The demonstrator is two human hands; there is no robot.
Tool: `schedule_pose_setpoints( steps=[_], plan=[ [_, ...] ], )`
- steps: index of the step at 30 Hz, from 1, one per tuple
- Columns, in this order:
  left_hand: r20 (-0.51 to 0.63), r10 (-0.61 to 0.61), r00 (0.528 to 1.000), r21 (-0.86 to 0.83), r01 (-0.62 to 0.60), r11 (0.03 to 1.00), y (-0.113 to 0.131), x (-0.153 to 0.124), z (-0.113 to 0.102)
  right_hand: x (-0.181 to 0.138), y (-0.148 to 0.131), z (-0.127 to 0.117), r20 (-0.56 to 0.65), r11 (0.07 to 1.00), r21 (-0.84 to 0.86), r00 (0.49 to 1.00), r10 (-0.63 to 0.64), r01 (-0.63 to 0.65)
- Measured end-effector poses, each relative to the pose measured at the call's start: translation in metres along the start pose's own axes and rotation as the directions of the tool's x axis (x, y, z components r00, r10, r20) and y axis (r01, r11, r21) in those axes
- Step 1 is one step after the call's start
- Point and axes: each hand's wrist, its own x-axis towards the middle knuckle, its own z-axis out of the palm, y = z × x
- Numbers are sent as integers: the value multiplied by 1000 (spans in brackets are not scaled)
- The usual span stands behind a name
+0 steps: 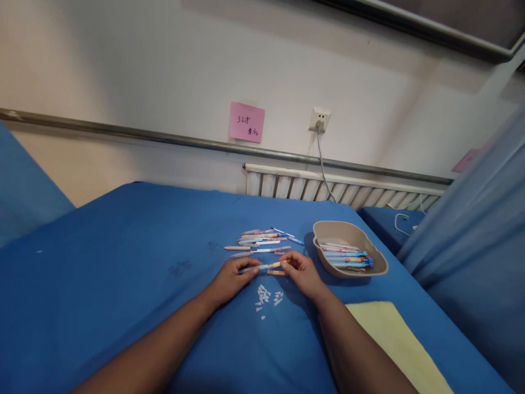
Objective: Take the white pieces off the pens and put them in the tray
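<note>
My left hand (234,278) is closed, thumb and fingers pinching the light-blue end of a pen (266,267). The pen's orange, patterned end is pinched by my right hand (302,272). Whether its two coloured parts are joined I cannot tell. Just below it lies another orange pen piece (275,272), close to the right fingertips. Beyond my hands, several pens and pen parts (262,237) lie in a loose pile on the blue cloth. Small white pieces (263,294) are scattered on the near side of my hands.
A beige bin (383,268) with several pens in it stands to the right. Nearer, a yellow cloth (394,334) lies partly behind my right forearm. The blue-covered table (123,273) reaches toward a wall with a radiator (299,186) and a plugged-in cable (322,158).
</note>
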Motion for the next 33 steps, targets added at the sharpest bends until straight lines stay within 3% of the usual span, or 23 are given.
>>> schedule_pose_setpoints(
  steps=[9,18,25,30,33],
  plan=[
    [25,-92,995,-235,95,967,-3,0,0,-4,-4,7,-14,997,80,1000,19,-18],
    [-46,-89,995,-200,78,977,-4,0,0,-6,-7,8,6,1000,30,1000,-7,6],
    [-18,-90,996,-210,85,974,-1,-1,2,-8,-10,12,35,1000,1,999,-12,12],
    [-55,-14,998,-117,8,993,6,-3,5,-11,-9,16,77,993,-115,997,-7,16],
    [-63,-32,997,-186,20,982,4,-3,7,-12,-8,17,87,987,-156,996,-14,28]
  ],
)
